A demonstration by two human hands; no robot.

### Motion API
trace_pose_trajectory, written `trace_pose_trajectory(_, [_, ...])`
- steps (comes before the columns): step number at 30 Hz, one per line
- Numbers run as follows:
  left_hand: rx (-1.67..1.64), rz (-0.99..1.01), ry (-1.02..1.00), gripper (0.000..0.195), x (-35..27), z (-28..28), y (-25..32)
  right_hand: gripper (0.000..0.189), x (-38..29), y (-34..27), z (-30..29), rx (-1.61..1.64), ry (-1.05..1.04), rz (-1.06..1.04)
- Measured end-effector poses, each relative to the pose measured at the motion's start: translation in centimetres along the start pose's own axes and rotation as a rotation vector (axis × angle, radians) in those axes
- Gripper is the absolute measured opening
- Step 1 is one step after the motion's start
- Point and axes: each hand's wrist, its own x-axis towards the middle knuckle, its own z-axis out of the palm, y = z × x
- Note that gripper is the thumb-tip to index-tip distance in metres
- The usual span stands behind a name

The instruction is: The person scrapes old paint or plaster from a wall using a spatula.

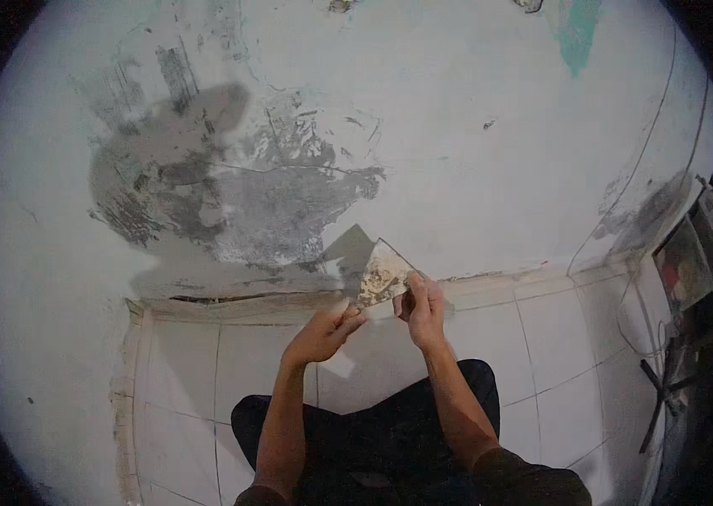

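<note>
A putty knife (386,272) with a wide, fan-shaped blade is held up between my two hands, in front of the base of the wall. Dried pale and brownish residue coats its blade. My left hand (323,333) grips the narrow end, where the fingers hide the handle. At the blade's right corner, my right hand (424,311) pinches the edge between thumb and fingers. Behind the blade, the white wall (457,196) carries a large rough patch of exposed grey plaster (274,205), partly covered by shadows.
A dark gap (217,298) runs along the top of the tiled skirting (293,303). White floor tiles (552,341) surround my crossed legs (362,443) in dark trousers. Dark clutter (688,265) with a loose cable (623,329) stands at the right.
</note>
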Motion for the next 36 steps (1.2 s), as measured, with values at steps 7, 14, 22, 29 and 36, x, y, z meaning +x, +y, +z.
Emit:
trace_pose_trajectory(7, [0.012,-0.195,-0.036,0.027,0.2,0.0,0.7,0.04,-0.1,-0.3,-0.1,0.057,-0.081,0.019])
trace_pose_trajectory(14, [-0.365,-0.034,0.196,0.029,0.2,0.5,1.4,0.042,-0.2,-1.2,-0.5,0.059,-0.086,0.129])
trace_pose_trajectory(22, [-0.26,0.057,0.268,0.022,0.6,-0.3,0.3,0.042,-0.5,-0.3,-0.3,-0.175,-0.324,0.04])
trace_pose_trajectory(29, [-0.22,0.16,0.529,0.018,1.1,0.4,0.0,0.019,0.1,1.3,1.0,-0.349,-0.154,-0.03])
trace_pose_trajectory(36, [0.083,0.281,0.787,0.027,0.0,0.0,1.9,0.086,-2.8,-0.1,3.1,-0.638,-0.213,-0.168])
